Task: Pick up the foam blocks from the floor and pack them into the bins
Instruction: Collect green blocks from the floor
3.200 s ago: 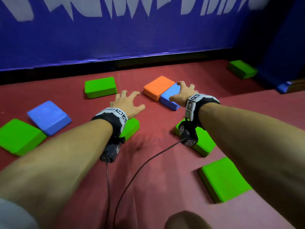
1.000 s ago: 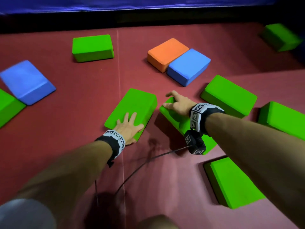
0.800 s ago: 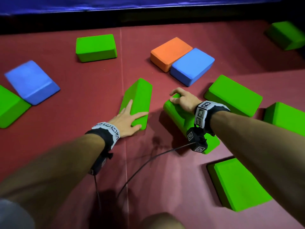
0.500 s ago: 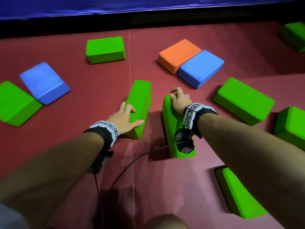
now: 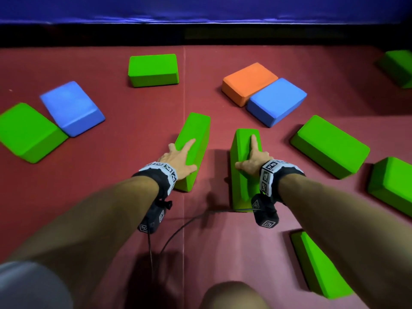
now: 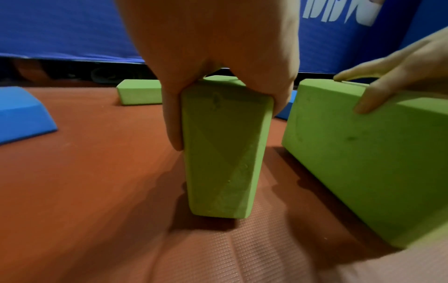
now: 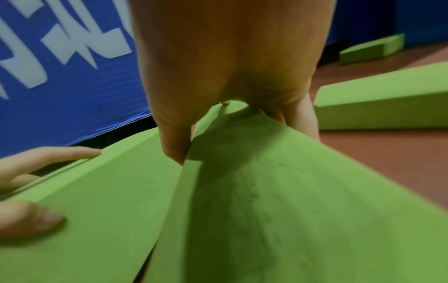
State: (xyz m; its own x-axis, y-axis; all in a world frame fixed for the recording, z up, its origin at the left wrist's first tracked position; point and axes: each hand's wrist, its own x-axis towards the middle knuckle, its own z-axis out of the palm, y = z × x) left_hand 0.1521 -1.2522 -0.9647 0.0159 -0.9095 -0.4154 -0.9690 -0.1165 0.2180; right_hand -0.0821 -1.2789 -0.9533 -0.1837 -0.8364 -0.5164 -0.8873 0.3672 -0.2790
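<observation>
You are gripping one green foam block with each hand. Your left hand is straddling the top edge of the left green block, which is standing on its long narrow side on the red floor mat; in the left wrist view your thumb is lying down one broad face and your fingers down the other, so the block is being pinched between them. Your right hand is clamping the right green block the same way, with the index finger lying straight along its top edge, the thumb on the inner face and the other fingers on the outer face. The two blocks are standing side by side, near each other but apart in the head view.

More blocks are lying flat around your hands: an orange block touching a blue block ahead, a green block to the right, and another blue block leaning against a green one to the left. No bin is showing in any view.
</observation>
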